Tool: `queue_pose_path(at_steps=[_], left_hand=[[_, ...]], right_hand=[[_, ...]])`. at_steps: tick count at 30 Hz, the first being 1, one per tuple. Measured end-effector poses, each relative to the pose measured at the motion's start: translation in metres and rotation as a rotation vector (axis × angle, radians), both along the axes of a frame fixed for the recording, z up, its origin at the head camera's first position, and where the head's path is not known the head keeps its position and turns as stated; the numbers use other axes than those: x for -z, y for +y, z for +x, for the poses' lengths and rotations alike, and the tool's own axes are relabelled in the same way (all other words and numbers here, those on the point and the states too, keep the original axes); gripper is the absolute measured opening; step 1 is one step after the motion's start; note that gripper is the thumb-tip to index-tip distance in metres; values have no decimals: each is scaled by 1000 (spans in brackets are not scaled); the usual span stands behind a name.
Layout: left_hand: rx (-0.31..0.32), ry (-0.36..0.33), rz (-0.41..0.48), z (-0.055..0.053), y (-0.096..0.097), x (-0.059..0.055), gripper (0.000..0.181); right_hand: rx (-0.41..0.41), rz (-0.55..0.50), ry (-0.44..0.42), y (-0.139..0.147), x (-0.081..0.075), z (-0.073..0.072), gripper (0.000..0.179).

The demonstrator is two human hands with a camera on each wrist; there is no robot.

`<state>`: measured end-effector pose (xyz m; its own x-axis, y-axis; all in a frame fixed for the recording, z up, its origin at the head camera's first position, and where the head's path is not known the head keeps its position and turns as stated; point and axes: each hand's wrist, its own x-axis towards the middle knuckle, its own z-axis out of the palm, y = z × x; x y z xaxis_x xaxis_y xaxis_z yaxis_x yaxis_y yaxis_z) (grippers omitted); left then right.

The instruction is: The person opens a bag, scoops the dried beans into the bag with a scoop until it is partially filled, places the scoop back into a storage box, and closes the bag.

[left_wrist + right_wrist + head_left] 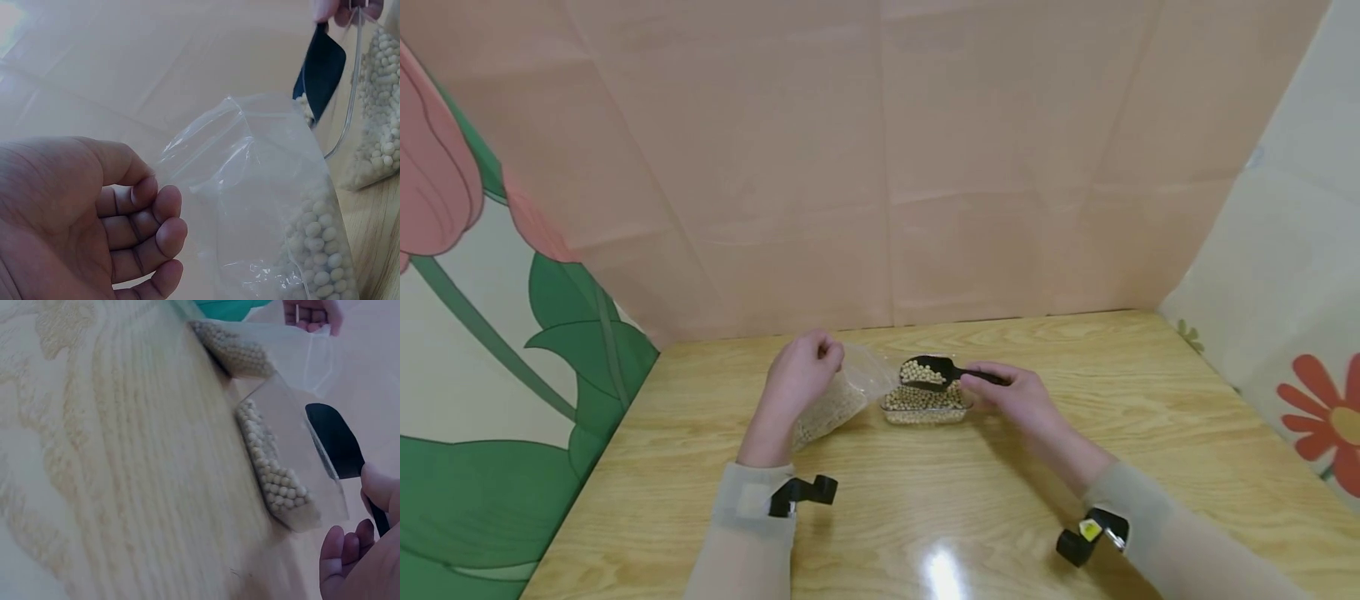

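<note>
My left hand (pixel 805 367) pinches the top edge of a clear plastic bag (pixel 262 169), which stands on the table with pale round beans (pixel 322 250) in its lower part. To its right sits a clear rectangular container (pixel 925 415) holding the same beans. In my right hand (pixel 1011 396) is the handle of a black scoop (pixel 951 367), gripped between thumb and fingers. A heap of beans (pixel 919 372) lies in the scoop's bowl, which hangs above the container and close to the bag's mouth. The right wrist view shows the scoop (pixel 334 437) from its dark outer side.
The wood-grain table (pixel 887 517) runs under everything. A pink sheet (pixel 880 167) hangs behind it. On the left stands a panel with a tulip and green leaves (pixel 467 492); on the right, a white one with a red flower (pixel 1311 387).
</note>
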<state>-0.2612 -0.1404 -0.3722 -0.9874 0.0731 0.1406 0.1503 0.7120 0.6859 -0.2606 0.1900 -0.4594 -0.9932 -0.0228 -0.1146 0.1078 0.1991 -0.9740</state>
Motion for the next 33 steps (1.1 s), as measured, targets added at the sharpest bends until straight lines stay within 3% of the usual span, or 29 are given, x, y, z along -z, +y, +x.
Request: queue_pose_path(at_steps=[6, 22, 33], left_hand=[[-2, 14, -8, -1, 1, 1, 22], [-11, 14, -18, -3, 1, 2, 22], [-21, 25, -28, -4, 2, 3, 21]], right_hand=[[-16, 2, -2, 8, -13, 4, 67], [-63, 15, 4, -7, -42, 5, 67], [-75, 26, 28, -25, -46, 2, 63]])
